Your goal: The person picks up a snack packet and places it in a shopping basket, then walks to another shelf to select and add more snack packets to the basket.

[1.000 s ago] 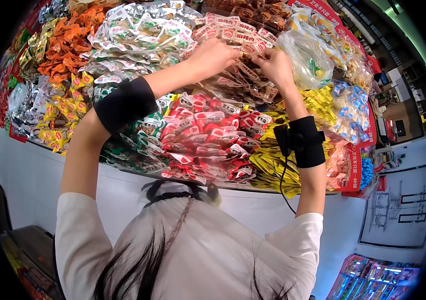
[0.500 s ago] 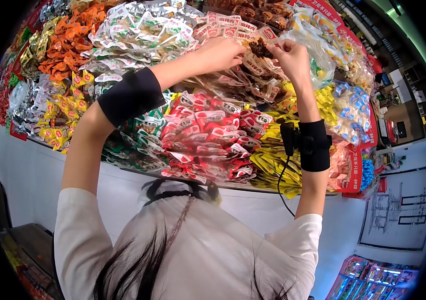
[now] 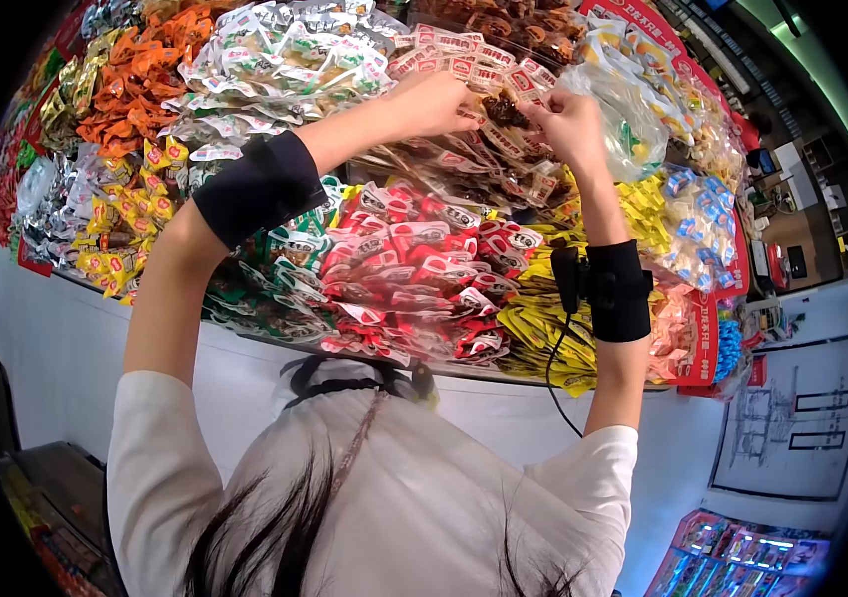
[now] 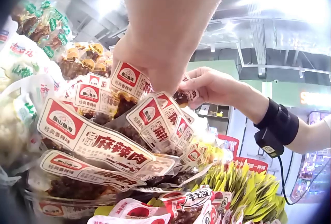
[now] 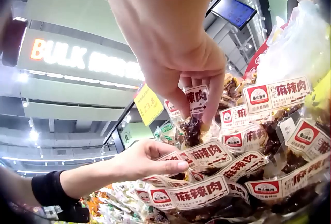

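Note:
My right hand (image 3: pixel 573 124) pinches a small clear snack packet (image 5: pixel 192 128) with dark brown filling and a red-and-white label, between thumb and fingers. It is above the pile of like packets (image 4: pixel 98 138). To its left, my left hand (image 3: pixel 434 102) grips the label edge of another spicy-meat packet (image 5: pixel 207 154), its thumb lying along the top in the right wrist view. The left hand's fingertips are largely hidden in the left wrist view, behind the wrist and labels. Both hands are close together, with dark packets showing between them.
Red-and-white packets (image 3: pixel 409 254) and yellow packets (image 3: pixel 553 333) lie nearer me. White packets (image 3: pixel 280 60) and orange ones (image 3: pixel 150 70) are piled left. A clear plastic bag (image 3: pixel 618 124) rests just right of the right hand. A yellow price card (image 5: pixel 149 104) stands behind.
My right hand moved up and right, exposing a dark packet between the hands, then came slightly back left. The left hand shifted a little right, then slightly back left.

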{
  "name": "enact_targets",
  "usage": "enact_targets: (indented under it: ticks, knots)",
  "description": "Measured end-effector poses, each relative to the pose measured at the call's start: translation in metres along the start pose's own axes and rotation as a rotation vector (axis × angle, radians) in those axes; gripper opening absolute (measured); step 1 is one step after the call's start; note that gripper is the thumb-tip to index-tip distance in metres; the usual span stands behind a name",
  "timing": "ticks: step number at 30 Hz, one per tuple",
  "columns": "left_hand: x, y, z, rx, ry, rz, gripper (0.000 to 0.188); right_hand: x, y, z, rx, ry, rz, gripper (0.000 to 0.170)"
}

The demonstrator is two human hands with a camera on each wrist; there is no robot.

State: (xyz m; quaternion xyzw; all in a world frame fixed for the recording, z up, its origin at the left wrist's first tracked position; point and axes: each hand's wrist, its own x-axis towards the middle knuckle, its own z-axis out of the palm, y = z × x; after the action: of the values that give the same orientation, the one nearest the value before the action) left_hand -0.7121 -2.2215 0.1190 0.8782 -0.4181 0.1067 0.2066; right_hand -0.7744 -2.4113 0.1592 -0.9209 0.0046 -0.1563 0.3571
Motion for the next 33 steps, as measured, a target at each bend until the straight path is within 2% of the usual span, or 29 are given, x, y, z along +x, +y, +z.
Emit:
enact_targets:
  ticks: [8,14,20,23,26,28,33]
  knots:
    - [-0.004,-0.002,-0.001,-0.028,0.032,0.009,0.029,0.002,0.007,0.011,-0.036,-0.065,-0.016,0.024]
    - [-0.001,-0.015,0.006,-0.063,0.061,0.093,0.029,0.012,0.008,0.02,-0.216,-0.086,0.0,0.024]
    - [-0.008,-0.026,0.008,-0.116,0.107,0.135,0.028,0.019,0.016,0.025,-0.166,-0.198,-0.036,0.026]
    - [-0.013,-0.024,0.004,-0.087,0.096,0.11,0.027,0.017,0.013,0.014,-0.335,-0.099,-0.16,0.023]
    - [-0.019,-0.025,0.002,-0.089,0.127,0.111,0.027,0.012,0.001,0.0,-0.491,-0.086,-0.106,0.018]
    - [-0.021,-0.027,0.002,-0.085,0.169,0.136,0.026,0.013,0.0,0.0,-0.516,-0.092,-0.129,0.017]
    - [-0.024,-0.023,-0.005,-0.061,0.141,0.085,0.027,0.006,-0.012,0.016,-0.593,-0.048,-0.18,0.015]
